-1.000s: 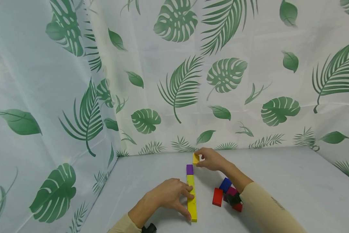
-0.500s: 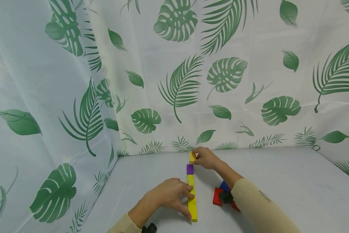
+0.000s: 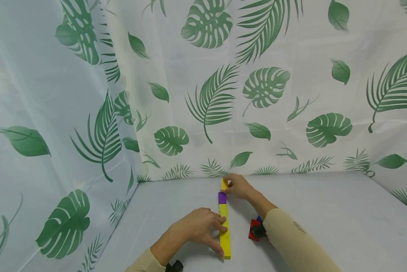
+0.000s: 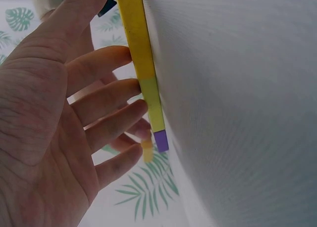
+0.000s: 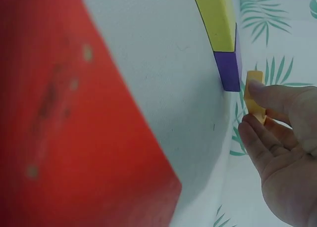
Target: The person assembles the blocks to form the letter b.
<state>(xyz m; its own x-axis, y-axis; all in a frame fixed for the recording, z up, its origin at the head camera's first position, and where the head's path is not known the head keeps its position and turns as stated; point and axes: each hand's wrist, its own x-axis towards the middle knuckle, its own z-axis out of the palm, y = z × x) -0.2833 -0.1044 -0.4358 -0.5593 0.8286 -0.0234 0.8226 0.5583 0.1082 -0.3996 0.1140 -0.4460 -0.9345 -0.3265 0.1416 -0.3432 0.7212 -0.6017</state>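
Note:
Lengthwise on the table runs a row of yellow blocks (image 3: 225, 245) ending at the far side in a purple block (image 3: 222, 198). Beside it is my left hand (image 3: 197, 226), its fingertips against the left side and its thumb by the near end. The left wrist view shows those fingers (image 4: 106, 96) fairly straight along the yellow blocks. Between thumb and fingers, my right hand (image 3: 240, 187) pinches a small orange-yellow block (image 3: 223, 185) at the far end of the row. In the right wrist view this block (image 5: 251, 102) appears just past the purple block (image 5: 227, 71), slightly apart.
Right of the row lies a red block (image 3: 252, 224), partly behind the black wrist camera (image 3: 258, 230). A blue block (image 3: 259, 218) peeks out by the right sleeve (image 3: 288, 234). A leaf-patterned curtain (image 3: 217, 143) hangs along the table's far edge.
My right hand has moved left with the orange-yellow block, from right of the row to its far end, then slightly down. The right sleeve covers more loose blocks. My left hand stays put.

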